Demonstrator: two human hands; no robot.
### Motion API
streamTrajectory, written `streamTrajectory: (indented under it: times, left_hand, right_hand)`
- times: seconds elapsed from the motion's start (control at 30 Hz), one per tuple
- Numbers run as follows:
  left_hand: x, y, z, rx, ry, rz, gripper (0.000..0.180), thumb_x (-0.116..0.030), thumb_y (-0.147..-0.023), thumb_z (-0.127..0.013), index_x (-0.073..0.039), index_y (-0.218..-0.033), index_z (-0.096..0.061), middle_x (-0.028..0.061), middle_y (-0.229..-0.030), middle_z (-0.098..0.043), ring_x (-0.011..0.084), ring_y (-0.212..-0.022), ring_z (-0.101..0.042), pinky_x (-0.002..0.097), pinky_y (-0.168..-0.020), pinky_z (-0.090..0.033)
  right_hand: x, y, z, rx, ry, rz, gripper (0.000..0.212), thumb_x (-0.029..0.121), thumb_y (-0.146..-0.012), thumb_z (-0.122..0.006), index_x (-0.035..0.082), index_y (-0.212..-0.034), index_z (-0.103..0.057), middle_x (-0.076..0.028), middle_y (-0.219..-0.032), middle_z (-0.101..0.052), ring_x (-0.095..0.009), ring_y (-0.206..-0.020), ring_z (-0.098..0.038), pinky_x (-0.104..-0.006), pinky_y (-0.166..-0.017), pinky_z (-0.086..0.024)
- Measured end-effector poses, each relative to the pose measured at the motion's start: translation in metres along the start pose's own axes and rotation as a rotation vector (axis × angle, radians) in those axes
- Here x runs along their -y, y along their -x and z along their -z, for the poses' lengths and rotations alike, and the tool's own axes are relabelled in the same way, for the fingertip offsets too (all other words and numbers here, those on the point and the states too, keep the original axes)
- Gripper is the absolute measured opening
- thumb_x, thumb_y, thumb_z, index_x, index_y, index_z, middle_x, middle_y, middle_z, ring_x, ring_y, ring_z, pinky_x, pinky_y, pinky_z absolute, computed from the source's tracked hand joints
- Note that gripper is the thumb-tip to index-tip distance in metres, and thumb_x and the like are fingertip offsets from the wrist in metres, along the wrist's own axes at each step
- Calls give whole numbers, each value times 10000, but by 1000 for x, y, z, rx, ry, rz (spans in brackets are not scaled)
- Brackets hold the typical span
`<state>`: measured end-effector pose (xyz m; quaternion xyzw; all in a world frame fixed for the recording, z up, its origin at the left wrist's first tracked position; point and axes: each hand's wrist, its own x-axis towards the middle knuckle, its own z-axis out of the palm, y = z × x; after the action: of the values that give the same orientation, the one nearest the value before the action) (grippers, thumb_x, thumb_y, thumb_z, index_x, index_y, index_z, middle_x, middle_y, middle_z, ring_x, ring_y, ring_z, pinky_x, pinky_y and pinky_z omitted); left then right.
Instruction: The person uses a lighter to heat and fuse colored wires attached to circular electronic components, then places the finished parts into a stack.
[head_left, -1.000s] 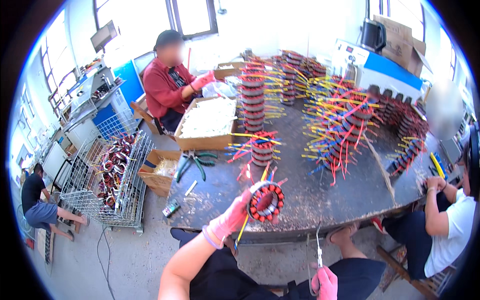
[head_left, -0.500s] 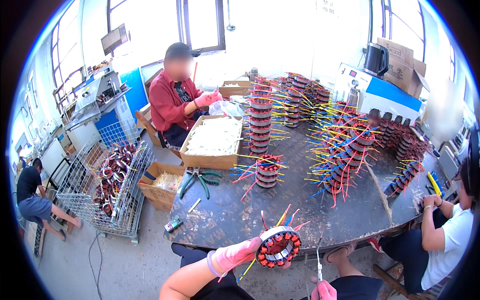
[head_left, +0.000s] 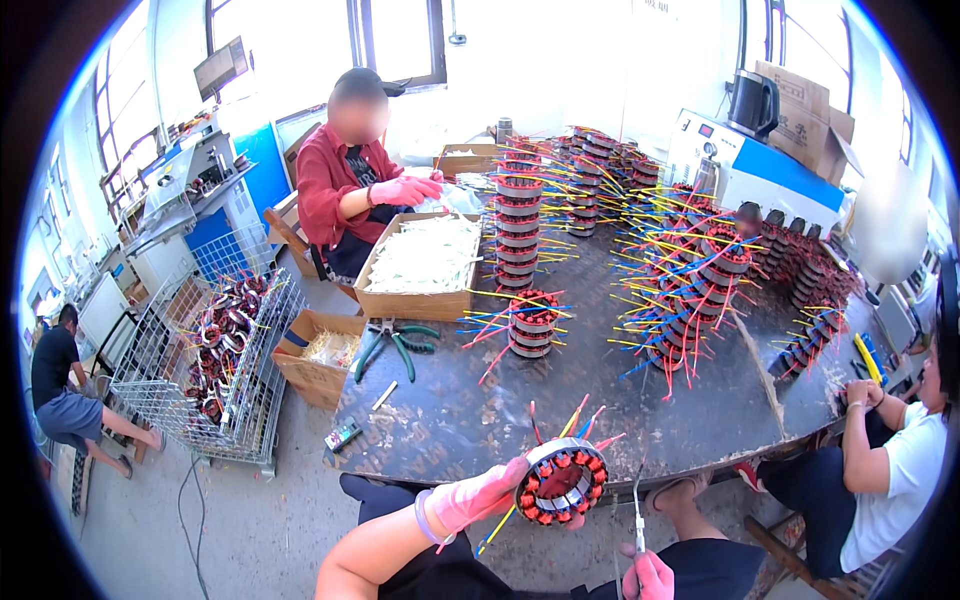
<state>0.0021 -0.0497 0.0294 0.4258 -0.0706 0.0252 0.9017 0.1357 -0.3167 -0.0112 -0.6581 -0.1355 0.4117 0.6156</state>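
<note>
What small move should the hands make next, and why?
Probably the right hand should bring its thin tool a little closer to the red-and-black ring. The left hand holds the ring up, its open middle in view, while the tool is gripped but apart from it.

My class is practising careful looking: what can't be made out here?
In the head view:
Left hand: some fingers, hidden behind the ring.
Thin tool: its lower end, hidden by the right hand.
Right forearm: cut off by the lower edge.
Large box: its bottom, hidden under white strips.
Window: the scene outside, washed out by glare.
</note>
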Motion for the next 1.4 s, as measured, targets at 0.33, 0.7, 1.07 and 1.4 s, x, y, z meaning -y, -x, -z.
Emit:
streamTrajectory:
  times: [0.33, 0.7, 1.07, 1.4]
  left_hand:
    - [-26, -4, 26, -462, -1841, 56, 955, -568, -628, -792, 25, -1308, -479, 193, -1110, -563, 349, -989, -620, 395, -836, -502]
    - [-1, -12, 60, -401, -2044, 99, 922, -483, -598, -823, -38, -1336, -494, 150, -1164, -549, 345, -1093, -558, 429, -1010, -413]
    - [-3, -13, 64, -394, -1907, 101, 946, -406, -590, -850, -41, -1377, -473, 165, -1318, -529, 357, -1194, -523, 415, -1049, -394]
    - [-4, -12, 68, -376, -1874, 96, 964, -400, -600, -855, -41, -1400, -455, 182, -1361, -511, 374, -1241, -494, 421, -1068, -380]
  right_hand:
    - [2, 4, 9, 151, 6, -100, 369, 264, -1014, -511, -16, -1243, -584, 37, -628, -493, -46, -534, -406, -205, -494, -291]
    - [-25, 6, -3, 258, 6, -252, 379, 266, -1010, -508, -9, -1258, -590, 69, -619, -446, -22, -539, -349, -195, -497, -260]
    - [-32, -1, -4, 324, 13, -266, 381, 274, -1025, -511, -9, -1272, -576, 65, -653, -436, -37, -581, -381, -212, -543, -316]
    - [-30, 2, -8, 325, -40, -283, 371, 248, -1022, -521, -16, -1280, -563, 74, -650, -409, -35, -569, -354, -215, -530, -288]
